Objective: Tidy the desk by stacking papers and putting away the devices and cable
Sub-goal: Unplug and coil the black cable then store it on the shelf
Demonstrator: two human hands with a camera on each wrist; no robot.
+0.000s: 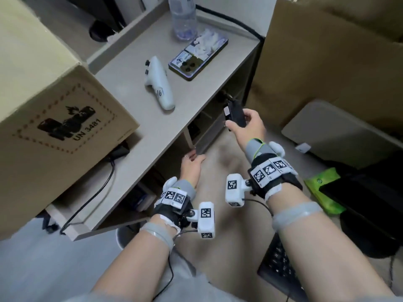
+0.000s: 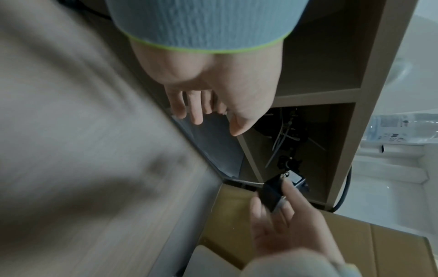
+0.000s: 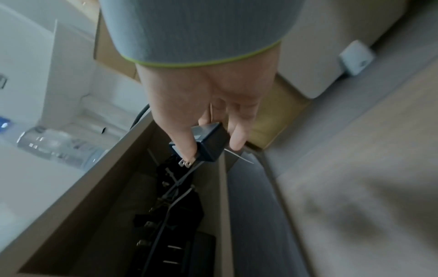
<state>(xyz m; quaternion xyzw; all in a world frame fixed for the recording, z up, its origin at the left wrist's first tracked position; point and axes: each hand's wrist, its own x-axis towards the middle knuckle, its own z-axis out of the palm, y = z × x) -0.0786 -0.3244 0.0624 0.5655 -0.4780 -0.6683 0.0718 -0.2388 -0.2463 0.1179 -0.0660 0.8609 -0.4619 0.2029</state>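
My right hand (image 1: 246, 125) pinches a small black plug adapter (image 1: 235, 115) between thumb and fingers, in front of the open shelf compartment under the desk's right end. The right wrist view shows the adapter (image 3: 211, 144) with metal prongs, right over a compartment of black parts and cable ties (image 3: 175, 206). The left hand (image 1: 193, 164) hangs relaxed and empty just below the desk's front edge (image 1: 174, 136). A white controller (image 1: 159, 82) and a phone (image 1: 198, 55) lie on the desk top. From under the cardboard box a black cable (image 1: 93, 197) trails along the desk.
A large cardboard box (image 1: 50, 88) covers the desk's left part. A clear water bottle (image 1: 184, 16) stands at the back. More cardboard (image 1: 327, 51) leans at the right. A black keyboard (image 1: 281, 271) and a green packet (image 1: 322, 192) lie at the lower right.
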